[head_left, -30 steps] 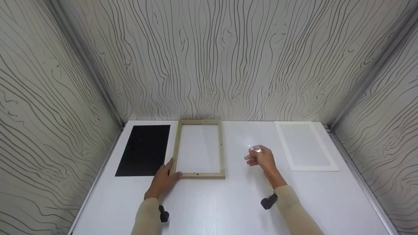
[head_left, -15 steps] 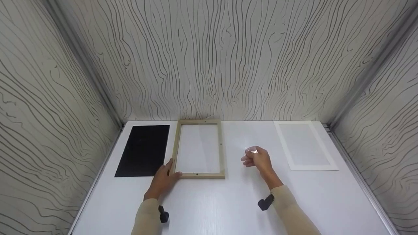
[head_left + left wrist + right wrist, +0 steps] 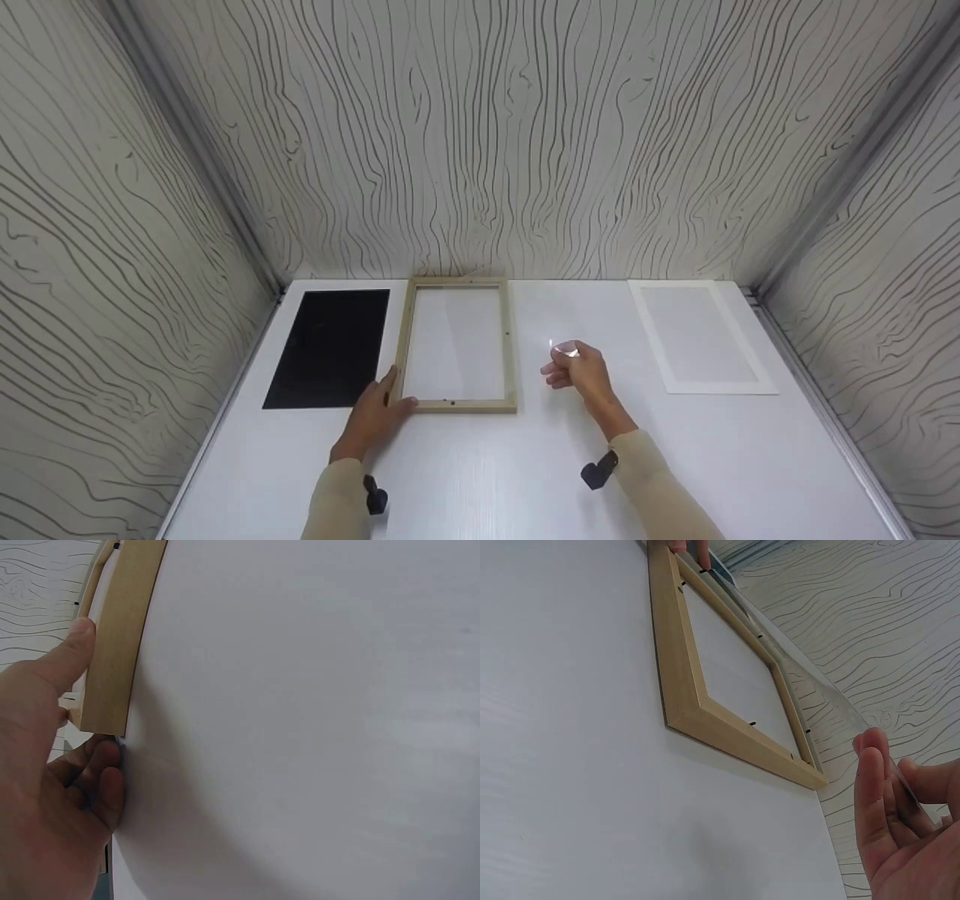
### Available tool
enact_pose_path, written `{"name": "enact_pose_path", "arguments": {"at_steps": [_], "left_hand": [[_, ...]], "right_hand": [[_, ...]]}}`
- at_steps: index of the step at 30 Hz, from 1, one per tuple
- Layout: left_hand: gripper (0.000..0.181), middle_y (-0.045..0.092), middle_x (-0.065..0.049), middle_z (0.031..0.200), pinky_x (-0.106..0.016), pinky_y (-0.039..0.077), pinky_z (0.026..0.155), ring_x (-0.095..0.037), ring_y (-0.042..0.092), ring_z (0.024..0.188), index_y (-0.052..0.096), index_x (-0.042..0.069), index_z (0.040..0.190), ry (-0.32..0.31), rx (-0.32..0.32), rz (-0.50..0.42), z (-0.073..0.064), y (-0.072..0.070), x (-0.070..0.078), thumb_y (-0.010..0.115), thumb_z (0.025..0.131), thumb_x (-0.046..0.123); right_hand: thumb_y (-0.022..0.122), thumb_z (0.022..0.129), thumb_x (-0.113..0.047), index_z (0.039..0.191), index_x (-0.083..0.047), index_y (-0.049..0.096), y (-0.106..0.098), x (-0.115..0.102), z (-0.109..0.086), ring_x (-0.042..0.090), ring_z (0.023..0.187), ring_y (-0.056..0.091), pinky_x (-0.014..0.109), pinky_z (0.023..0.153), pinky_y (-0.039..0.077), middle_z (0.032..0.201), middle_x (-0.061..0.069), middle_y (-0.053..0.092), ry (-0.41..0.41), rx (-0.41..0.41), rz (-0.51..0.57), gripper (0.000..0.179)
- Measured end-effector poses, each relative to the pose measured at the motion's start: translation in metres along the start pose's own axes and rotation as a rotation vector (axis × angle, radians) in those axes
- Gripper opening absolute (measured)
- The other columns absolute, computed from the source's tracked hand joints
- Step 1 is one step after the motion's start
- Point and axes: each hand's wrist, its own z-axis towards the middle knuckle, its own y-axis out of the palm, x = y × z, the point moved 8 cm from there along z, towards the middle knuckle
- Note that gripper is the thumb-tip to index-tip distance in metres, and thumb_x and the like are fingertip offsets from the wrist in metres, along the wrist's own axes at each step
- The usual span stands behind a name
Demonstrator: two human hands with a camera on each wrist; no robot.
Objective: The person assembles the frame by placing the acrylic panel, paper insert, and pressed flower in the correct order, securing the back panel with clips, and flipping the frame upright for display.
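A light wooden picture frame (image 3: 465, 406) lies on the white table. My left hand (image 3: 371, 416) grips its near left corner, the thumb on the near bar and a finger along the left side. In the left wrist view curled fingers (image 3: 110, 787) show beside the frame's end. Right of the frame, my right hand (image 3: 589, 375) pinches a clear thin sheet (image 3: 566, 349) above the table. The right wrist view shows this clear sheet (image 3: 810, 671) slanting from the hand over the frame. Its outline is hard to make out in the head view.
Left of the frame lies a black rectangular panel (image 3: 330, 349). A white mat board (image 3: 720, 388) with a paler middle lies at the far right of the table (image 3: 465, 472). Wood-grain patterned walls (image 3: 480, 135) stand behind and on both sides.
My right hand has moved left, closer to the frame, with the clear sheet still pinched. My left hand stays at the frame's corner, and the frame has not moved.
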Motion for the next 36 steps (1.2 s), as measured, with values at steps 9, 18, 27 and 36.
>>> {"name": "enact_pose_path", "arguments": {"at_steps": [9,18,27,36], "left_hand": [[0.085,0.035,-0.025,0.169,-0.071,0.028,0.123,-0.051,0.033,0.156,0.029,0.029,0.17,-0.001,-0.007,0.003,-0.001,0.0,0.001,0.072,0.1,0.052],[0.078,0.022,-0.029,0.173,-0.075,0.025,0.122,-0.055,0.025,0.158,0.029,0.027,0.17,-0.009,-0.012,0.031,-0.001,0.001,0.001,0.063,0.105,0.052],[0.055,0.056,-0.012,0.123,-0.053,0.053,0.101,-0.028,0.06,0.111,0.048,0.007,0.159,0.084,0.106,0.076,0.005,-0.004,0.014,0.056,0.111,0.033],[0.032,0.061,-0.013,0.111,-0.045,0.055,0.091,-0.027,0.061,0.107,0.067,-0.003,0.134,0.224,0.264,0.029,0.004,-0.016,0.041,0.06,0.109,0.016]], "right_hand": [[0.061,0.108,-0.012,0.116,0.005,0.066,0.012,0.004,-0.001,0.02,0.07,0.076,0.03,0.068,0.064,0.089,0.016,0.079,0.003,0.01,0.025,0.019],[0.056,0.107,-0.007,0.115,0.006,0.065,0.024,0.009,-0.002,0.02,0.07,0.076,0.03,0.068,0.064,0.088,0.015,0.079,0.033,0.006,0.073,0.018],[0.056,0.105,-0.003,0.113,0.007,0.065,0.036,0.008,-0.002,0.018,0.068,0.076,0.028,0.066,0.064,0.086,0.015,0.079,0.025,0.002,0.1,0.016],[0.056,0.107,-0.006,0.116,0.007,0.064,0.049,0.005,-0.005,0.021,0.073,0.078,0.031,0.069,0.065,0.093,0.021,0.079,0.025,-0.015,0.146,0.017]]}}
